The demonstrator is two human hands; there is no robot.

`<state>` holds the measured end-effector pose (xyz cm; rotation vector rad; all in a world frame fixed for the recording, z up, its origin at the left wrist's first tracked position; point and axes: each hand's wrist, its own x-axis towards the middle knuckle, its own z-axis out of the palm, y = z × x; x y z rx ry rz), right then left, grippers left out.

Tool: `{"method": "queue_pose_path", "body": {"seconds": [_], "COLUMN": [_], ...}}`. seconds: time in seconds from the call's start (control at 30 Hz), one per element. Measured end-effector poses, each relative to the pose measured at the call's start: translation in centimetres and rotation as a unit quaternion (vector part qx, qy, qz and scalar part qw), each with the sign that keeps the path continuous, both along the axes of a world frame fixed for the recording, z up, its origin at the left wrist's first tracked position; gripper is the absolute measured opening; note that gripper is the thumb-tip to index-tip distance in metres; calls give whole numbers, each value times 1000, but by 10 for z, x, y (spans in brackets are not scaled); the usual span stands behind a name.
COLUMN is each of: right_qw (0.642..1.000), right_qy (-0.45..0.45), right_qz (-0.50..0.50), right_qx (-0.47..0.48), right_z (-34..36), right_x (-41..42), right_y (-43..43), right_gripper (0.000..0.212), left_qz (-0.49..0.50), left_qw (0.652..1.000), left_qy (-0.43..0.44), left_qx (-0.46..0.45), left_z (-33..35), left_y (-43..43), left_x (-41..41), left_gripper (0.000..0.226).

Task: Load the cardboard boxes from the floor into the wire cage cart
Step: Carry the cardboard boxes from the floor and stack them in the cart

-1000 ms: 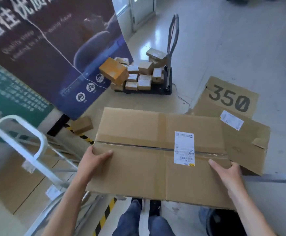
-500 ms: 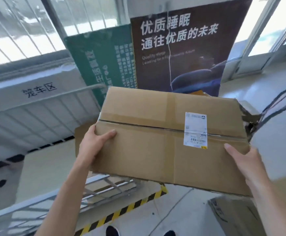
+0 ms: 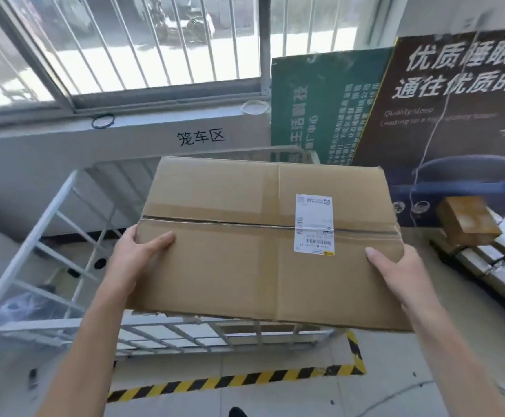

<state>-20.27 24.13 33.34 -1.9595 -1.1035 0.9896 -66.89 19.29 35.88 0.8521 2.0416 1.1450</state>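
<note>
A large brown cardboard box (image 3: 245, 260) with a taped seam and a white shipping label hangs in the air in front of me. My left hand (image 3: 136, 257) grips its left edge, thumb on top. My right hand (image 3: 395, 272) grips its right edge, thumb on top as well. The box hovers above the white wire cage cart (image 3: 49, 224), whose near rail shows under the box's front edge. The inside of the cart is mostly hidden by the box.
A barred window and a grey wall stand behind the cart. A green sign (image 3: 326, 106) and a dark poster (image 3: 455, 115) lean at the right. Small parcels on a hand truck (image 3: 486, 251) sit far right. Yellow-black tape (image 3: 245, 380) marks the floor.
I have lifted the box from the floor and swung left with it, so it now hangs over the cage cart. Both hands keep the same hold on its edges.
</note>
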Motion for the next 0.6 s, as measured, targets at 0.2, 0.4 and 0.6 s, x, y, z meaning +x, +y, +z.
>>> {"method": "queue_pose_path", "body": {"seconds": [0.2, 0.4, 0.6], "right_qw": [999, 996, 993], "right_qy": [-2, -8, 3], "right_qz": [45, 79, 109], "right_qx": [-15, -28, -50], "right_z": [-13, -29, -55], "right_x": [-106, -179, -245], "right_y": [20, 62, 117], "right_gripper": [52, 68, 65], "left_qz": [43, 74, 101], "left_qw": [999, 996, 993], "left_qy": [-22, -31, -2], "left_qx": [-7, -26, -61], "left_z": [-17, -31, -46], "left_y": [-16, -10, 12], "left_x": [-102, -168, -222], "left_gripper": [41, 63, 67]}}
